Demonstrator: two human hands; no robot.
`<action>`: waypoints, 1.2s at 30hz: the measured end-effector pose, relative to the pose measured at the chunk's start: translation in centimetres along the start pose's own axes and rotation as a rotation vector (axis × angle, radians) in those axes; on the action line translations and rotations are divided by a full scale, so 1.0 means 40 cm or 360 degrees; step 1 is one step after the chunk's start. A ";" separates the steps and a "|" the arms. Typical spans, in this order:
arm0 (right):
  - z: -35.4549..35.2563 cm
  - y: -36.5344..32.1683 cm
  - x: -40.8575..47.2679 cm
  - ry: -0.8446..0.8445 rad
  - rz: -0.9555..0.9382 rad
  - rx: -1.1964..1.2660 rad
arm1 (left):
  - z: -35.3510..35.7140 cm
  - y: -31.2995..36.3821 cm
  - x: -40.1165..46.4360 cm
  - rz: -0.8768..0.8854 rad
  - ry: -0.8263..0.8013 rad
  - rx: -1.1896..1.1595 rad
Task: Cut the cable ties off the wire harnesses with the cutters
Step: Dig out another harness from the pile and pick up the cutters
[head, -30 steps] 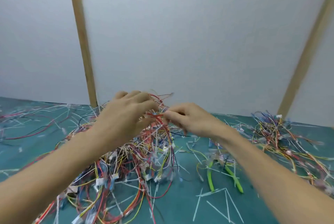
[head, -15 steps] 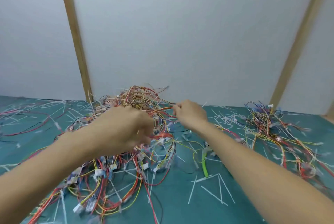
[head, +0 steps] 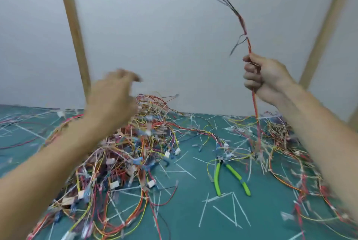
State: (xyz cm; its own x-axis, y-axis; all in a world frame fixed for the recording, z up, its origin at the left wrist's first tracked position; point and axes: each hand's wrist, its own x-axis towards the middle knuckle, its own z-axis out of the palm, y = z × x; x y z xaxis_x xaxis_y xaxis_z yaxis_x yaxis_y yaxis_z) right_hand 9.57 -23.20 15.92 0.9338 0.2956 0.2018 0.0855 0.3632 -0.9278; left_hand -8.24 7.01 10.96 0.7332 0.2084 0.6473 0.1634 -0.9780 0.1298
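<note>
Both forearms bare, no sleeves; left grip (head: 114,94), right grip (head: 265,76) ungloved

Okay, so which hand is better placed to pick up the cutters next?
Probably the left hand. It holds nothing and hovers over the wire pile, while the right hand grips a lifted harness. The cutters lie between the two arms on the mat, though nearer the right.

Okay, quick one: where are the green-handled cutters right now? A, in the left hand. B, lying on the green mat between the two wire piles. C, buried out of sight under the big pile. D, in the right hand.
B: the cutters lie on the mat, untouched, while the right hand grips a wire harness and the left hand holds nothing.
</note>
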 end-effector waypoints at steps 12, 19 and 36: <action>-0.043 -0.013 0.035 0.0328 0.0028 0.0832 | 0.265 0.350 -0.162 0.0199 -0.1353 -0.1629; -0.233 0.277 -0.015 0.0093 0.0822 -0.1345 | 0.215 0.193 -0.074 -0.0487 -0.1080 -0.2151; -0.188 0.418 -0.238 -0.0326 -0.0139 -0.1246 | 0.377 0.132 -0.124 -0.1540 -0.1391 -0.3362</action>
State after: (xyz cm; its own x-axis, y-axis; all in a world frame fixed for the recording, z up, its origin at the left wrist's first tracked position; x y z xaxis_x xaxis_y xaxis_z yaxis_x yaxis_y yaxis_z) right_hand 4.72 -26.58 -3.87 0.8367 0.4783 0.2667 0.4443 -0.3083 -0.8411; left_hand -1.05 0.96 -2.89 0.9541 -0.1769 -0.2417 0.2934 0.7146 0.6350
